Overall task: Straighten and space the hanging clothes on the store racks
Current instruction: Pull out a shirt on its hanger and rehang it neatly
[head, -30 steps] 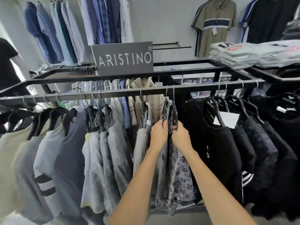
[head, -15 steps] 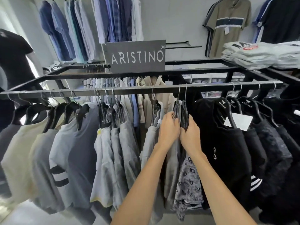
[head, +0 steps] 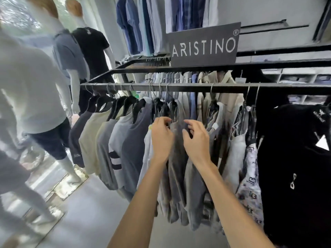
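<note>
A black rail (head: pixel 197 85) carries clothes on black hangers. Both of my hands are at a tight bunch of grey shirts (head: pixel 177 167) near its middle. My left hand (head: pixel 161 136) curls its fingers round the shoulder of one grey shirt just under the hangers. A little to the right, my right hand (head: pixel 195 142) hovers over the neighbouring grey shirt, fingers bent and spread, holding nothing that I can see. Cream, grey and dark tees (head: pixel 125 140) hang evenly to the left. A patterned shirt (head: pixel 250 179) and black tees (head: pixel 295 158) hang to the right.
An ARISTINO sign (head: pixel 204 47) stands on the rack's top frame. Blue and white shirts (head: pixel 161 24) hang on the wall behind. Dressed mannequins (head: pixel 89 49) stand on low plinths at the left, one (head: pixel 32 90) very close. Grey floor shows below the tees.
My view has swung left. Both hands left the patterned shirt's hangers and moved left to the bunch of grey shirts.
</note>
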